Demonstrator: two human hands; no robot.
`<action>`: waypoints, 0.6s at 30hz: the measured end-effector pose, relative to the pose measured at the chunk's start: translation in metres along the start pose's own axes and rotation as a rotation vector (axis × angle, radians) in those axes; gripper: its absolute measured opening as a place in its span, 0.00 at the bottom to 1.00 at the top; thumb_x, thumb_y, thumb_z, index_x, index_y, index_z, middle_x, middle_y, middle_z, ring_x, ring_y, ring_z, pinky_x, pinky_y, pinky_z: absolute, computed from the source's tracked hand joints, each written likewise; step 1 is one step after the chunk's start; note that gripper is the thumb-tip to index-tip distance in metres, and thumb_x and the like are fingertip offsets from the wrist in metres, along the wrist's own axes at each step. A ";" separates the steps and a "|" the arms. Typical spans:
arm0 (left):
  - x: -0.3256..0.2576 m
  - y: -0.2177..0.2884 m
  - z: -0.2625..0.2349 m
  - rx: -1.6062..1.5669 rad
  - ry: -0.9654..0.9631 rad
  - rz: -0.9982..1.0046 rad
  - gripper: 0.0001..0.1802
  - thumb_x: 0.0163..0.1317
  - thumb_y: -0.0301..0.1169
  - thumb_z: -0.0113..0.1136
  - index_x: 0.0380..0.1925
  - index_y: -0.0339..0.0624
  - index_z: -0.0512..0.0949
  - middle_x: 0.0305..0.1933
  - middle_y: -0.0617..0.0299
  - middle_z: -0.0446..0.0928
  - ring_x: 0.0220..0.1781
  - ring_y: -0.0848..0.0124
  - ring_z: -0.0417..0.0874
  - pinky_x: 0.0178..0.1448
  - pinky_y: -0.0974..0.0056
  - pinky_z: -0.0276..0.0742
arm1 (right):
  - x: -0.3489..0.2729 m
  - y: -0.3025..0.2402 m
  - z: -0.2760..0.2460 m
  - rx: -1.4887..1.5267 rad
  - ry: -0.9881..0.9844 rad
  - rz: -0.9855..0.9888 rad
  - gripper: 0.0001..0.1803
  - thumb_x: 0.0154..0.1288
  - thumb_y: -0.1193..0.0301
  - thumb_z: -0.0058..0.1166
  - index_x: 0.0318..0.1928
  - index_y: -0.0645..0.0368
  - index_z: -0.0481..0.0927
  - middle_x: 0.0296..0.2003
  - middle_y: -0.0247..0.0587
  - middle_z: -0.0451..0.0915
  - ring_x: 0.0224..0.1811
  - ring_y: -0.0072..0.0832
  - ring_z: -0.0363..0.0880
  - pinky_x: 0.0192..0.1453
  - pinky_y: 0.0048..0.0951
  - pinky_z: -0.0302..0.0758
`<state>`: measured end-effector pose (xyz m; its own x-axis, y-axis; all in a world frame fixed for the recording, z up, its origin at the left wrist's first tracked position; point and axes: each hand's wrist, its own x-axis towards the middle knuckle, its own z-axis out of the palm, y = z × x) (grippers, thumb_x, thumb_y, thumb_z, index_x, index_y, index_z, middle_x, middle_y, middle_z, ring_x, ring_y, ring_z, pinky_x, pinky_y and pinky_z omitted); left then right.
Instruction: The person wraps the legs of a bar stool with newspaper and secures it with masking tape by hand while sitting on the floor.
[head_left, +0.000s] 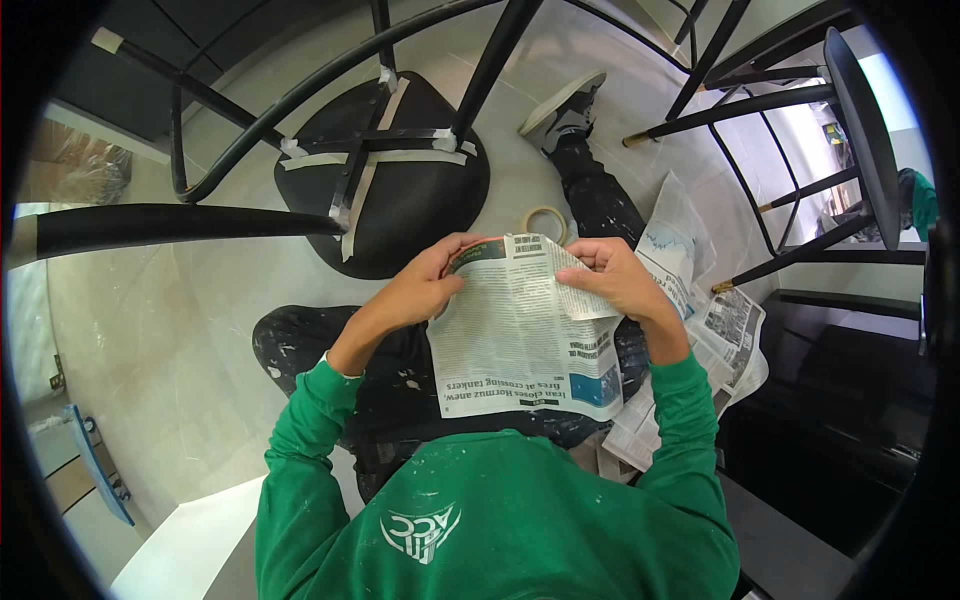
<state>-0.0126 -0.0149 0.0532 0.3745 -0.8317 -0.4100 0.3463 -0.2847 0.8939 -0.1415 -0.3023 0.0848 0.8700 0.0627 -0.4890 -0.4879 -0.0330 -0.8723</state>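
A sheet of newspaper [510, 345] hangs over my lap, its print upside down to me. My left hand [437, 275] pinches its upper left corner. At the upper right my right hand [612, 277] grips the sheet, where a flap is folded over. Just beyond the paper a roll of masking tape [526, 222] lies on the floor, partly hidden by the sheet. Farther off, an upturned black stool [415, 210] rests seat-down with its legs raised. Strips of pale tape run along the cross frame under its seat, and white wrapping sits at the leg joints.
More newspaper sheets [730, 335] lie on the floor to my right. Another black stool [865, 140] is at the far right, its legs pointing toward me. My outstretched leg [590, 190] lies between the stools. A black glossy cabinet [840, 400] stands right; a white panel [190, 540] is lower left.
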 end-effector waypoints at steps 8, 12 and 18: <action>0.000 -0.017 0.016 0.077 0.094 0.162 0.38 0.63 0.18 0.50 0.77 0.41 0.65 0.55 0.64 0.79 0.41 0.83 0.73 0.40 0.74 0.69 | -0.004 0.005 -0.001 0.124 0.016 0.039 0.14 0.72 0.74 0.66 0.52 0.70 0.84 0.42 0.39 0.89 0.38 0.17 0.87 0.43 0.20 0.84; -0.003 -0.011 -0.023 0.006 -0.237 -0.169 0.33 0.66 0.24 0.54 0.74 0.38 0.71 0.46 0.70 0.78 0.39 0.81 0.73 0.42 0.73 0.70 | -0.006 0.002 -0.005 0.111 0.015 0.042 0.14 0.72 0.74 0.66 0.52 0.70 0.84 0.42 0.40 0.90 0.37 0.19 0.88 0.44 0.21 0.85; 0.011 -0.013 -0.049 -0.310 -0.300 -0.120 0.37 0.78 0.55 0.54 0.75 0.39 0.70 0.60 0.62 0.81 0.59 0.75 0.82 0.60 0.66 0.81 | 0.001 0.019 -0.019 0.228 0.007 0.113 0.15 0.72 0.74 0.66 0.54 0.69 0.83 0.44 0.42 0.90 0.39 0.21 0.89 0.46 0.24 0.87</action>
<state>0.0288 0.0032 0.0286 0.0653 -0.9159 -0.3961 0.6307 -0.2697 0.7276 -0.1483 -0.3214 0.0677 0.8094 0.0647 -0.5837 -0.5844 0.1860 -0.7898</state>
